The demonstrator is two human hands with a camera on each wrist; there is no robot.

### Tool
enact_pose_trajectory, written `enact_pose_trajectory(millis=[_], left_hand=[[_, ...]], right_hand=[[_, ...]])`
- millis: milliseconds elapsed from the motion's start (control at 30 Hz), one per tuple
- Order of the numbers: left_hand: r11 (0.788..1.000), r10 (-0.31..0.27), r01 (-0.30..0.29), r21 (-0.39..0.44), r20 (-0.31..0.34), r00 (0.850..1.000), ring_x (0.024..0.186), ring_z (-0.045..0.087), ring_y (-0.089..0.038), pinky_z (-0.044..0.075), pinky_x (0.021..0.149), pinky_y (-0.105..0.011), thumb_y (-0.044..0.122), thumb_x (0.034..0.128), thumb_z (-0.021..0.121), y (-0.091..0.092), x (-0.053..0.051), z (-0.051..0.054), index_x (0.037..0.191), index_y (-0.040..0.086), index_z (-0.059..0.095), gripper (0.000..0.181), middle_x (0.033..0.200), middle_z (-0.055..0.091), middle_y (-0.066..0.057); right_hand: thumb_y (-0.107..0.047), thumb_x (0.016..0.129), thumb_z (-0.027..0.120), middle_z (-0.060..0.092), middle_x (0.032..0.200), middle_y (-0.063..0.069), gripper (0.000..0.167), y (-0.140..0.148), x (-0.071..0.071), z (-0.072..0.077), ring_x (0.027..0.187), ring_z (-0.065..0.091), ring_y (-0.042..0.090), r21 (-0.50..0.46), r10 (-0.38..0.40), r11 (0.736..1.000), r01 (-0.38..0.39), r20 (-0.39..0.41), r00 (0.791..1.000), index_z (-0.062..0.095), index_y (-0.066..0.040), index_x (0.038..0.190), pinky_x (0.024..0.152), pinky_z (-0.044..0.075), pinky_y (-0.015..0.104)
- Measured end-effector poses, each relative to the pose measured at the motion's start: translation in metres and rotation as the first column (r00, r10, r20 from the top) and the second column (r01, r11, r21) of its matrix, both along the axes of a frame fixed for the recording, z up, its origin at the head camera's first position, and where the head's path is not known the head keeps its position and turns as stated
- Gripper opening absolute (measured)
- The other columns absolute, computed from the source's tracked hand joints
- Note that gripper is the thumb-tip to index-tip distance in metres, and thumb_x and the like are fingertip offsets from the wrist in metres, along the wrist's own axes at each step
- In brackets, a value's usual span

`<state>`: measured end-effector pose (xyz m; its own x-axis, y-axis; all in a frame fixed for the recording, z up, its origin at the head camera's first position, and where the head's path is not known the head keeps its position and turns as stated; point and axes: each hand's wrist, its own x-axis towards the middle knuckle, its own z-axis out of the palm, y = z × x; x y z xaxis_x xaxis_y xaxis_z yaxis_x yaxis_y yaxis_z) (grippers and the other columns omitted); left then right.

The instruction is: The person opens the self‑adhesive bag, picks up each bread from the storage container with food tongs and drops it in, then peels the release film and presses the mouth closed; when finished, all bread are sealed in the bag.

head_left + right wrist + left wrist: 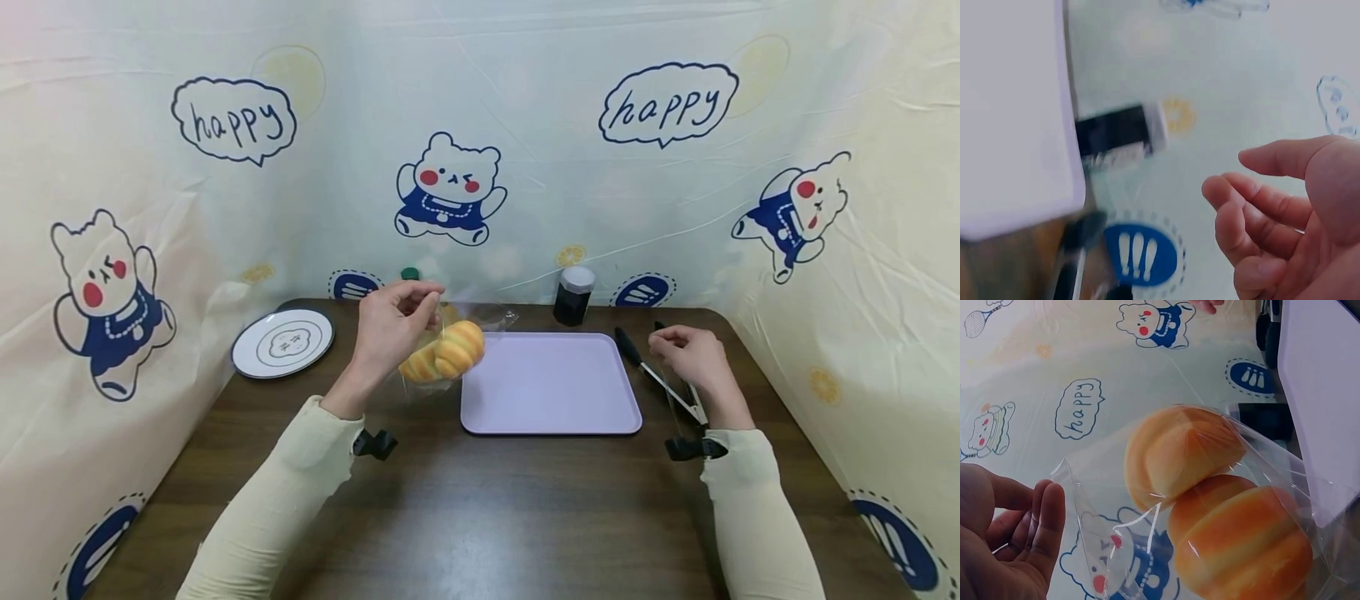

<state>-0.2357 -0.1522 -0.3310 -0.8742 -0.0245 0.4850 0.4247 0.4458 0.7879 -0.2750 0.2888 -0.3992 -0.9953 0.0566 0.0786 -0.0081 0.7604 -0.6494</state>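
My left hand (397,321) pinches the edge of a clear plastic bag (1107,481) between thumb and fingers. Inside the bag are bread rolls (1241,537), golden brown with pale stripes; in the head view the rolls (459,350) show beside the lilac tray's (551,383) left edge. Over on the right, my right hand (692,357) is above a pair of tongs (660,379) with black ends and metal arms. Its fingers (1229,231) are loosely bent, the thumb stands apart from them, and nothing is between them.
A white plate (282,343) with a dark rim lies at the back left. Behind the tray stands a dark jar (573,297) with a pale lid. A green cap (409,273) shows behind my left hand. Printed cloth (525,208) walls the brown table (480,508) at the back and sides.
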Motion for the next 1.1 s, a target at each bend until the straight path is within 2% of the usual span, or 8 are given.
enact_pose_trajectory(millis=[233, 433, 533, 667, 867, 933, 1100], left_hand=[[1.0, -0.022, 0.022, -0.005, -0.008, 1.0, 0.066, 0.069, -0.018, 0.058, 0.061, -0.024, 0.019, 0.0957, 0.067, 0.002, 0.002, 0.002, 0.106, 0.008, 0.076, 0.017, 0.081, 0.073, -0.008], [0.998, -0.057, 0.057, -0.002, -0.012, 0.998, 0.068, 0.069, -0.016, 0.058, 0.063, -0.023, 0.02, 0.0959, 0.067, 0.005, 0.002, 0.003, 0.109, 0.007, 0.075, 0.02, 0.083, 0.073, -0.008], [0.998, -0.069, 0.069, -0.002, -0.02, 0.997, 0.067, 0.069, -0.015, 0.058, 0.063, -0.024, 0.02, 0.0958, 0.067, 0.007, 0.002, 0.002, 0.109, 0.008, 0.075, 0.019, 0.084, 0.073, -0.008], [0.997, -0.079, 0.079, 0.007, -0.017, 0.997, 0.067, 0.069, -0.015, 0.059, 0.063, -0.024, 0.017, 0.0954, 0.068, 0.009, 0.003, 0.002, 0.109, 0.009, 0.075, 0.017, 0.083, 0.073, -0.008], [0.993, -0.114, 0.114, 0.02, -0.007, 0.993, 0.068, 0.069, -0.018, 0.059, 0.065, -0.023, 0.017, 0.0952, 0.068, 0.01, 0.004, 0.002, 0.11, 0.009, 0.075, 0.018, 0.083, 0.073, -0.009], [0.991, -0.13, 0.13, 0.021, -0.014, 0.991, 0.068, 0.069, -0.018, 0.059, 0.065, -0.023, 0.017, 0.0951, 0.068, 0.01, 0.004, 0.002, 0.11, 0.008, 0.075, 0.019, 0.084, 0.073, -0.01], [0.987, -0.159, 0.159, 0.016, -0.026, 0.987, 0.069, 0.069, -0.017, 0.059, 0.066, -0.022, 0.018, 0.0952, 0.068, 0.011, 0.004, 0.003, 0.11, 0.008, 0.075, 0.019, 0.085, 0.073, -0.01]], right_hand=[[-0.036, 0.097, 0.064, 0.074, 0.104, 0.013, 0.03, -0.046, 0.001, 0.009, 0.084, 0.066, 0.022, -0.063, 0.129, 0.989, -0.131, -0.037, 0.991, 0.072, -0.012, 0.114, 0.07, 0.052, 0.028], [-0.031, 0.097, 0.066, 0.073, 0.099, 0.01, 0.024, -0.086, -0.002, 0.002, 0.086, 0.065, 0.028, -0.143, 0.265, 0.954, -0.265, -0.019, 0.964, 0.072, -0.014, 0.113, 0.071, 0.05, 0.032], [-0.029, 0.096, 0.067, 0.074, 0.099, 0.009, 0.021, -0.105, -0.004, -0.004, 0.086, 0.066, 0.027, -0.169, 0.31, 0.936, -0.309, -0.023, 0.95, 0.073, -0.016, 0.111, 0.071, 0.051, 0.032], [-0.032, 0.095, 0.069, 0.075, 0.102, 0.01, 0.022, -0.128, -0.005, -0.011, 0.083, 0.066, 0.02, -0.196, 0.348, 0.92, -0.34, 0.009, 0.937, 0.072, -0.018, 0.112, 0.073, 0.054, 0.033], [-0.039, 0.093, 0.069, 0.073, 0.101, 0.005, 0.031, -0.155, -0.005, -0.014, 0.087, 0.063, 0.023, -0.308, 0.376, 0.889, -0.338, 0.069, 0.924, 0.071, -0.022, 0.118, 0.063, 0.05, 0.03], [-0.041, 0.093, 0.069, 0.073, 0.101, 0.003, 0.033, -0.162, -0.005, -0.015, 0.087, 0.063, 0.023, -0.351, 0.374, 0.877, -0.328, 0.068, 0.925, 0.07, -0.022, 0.12, 0.059, 0.046, 0.026], [-0.039, 0.093, 0.07, 0.073, 0.103, 0.008, 0.033, -0.172, -0.005, -0.014, 0.083, 0.063, 0.02, -0.451, 0.38, 0.83, -0.329, 0.023, 0.925, 0.07, -0.018, 0.119, 0.054, 0.044, 0.025]])
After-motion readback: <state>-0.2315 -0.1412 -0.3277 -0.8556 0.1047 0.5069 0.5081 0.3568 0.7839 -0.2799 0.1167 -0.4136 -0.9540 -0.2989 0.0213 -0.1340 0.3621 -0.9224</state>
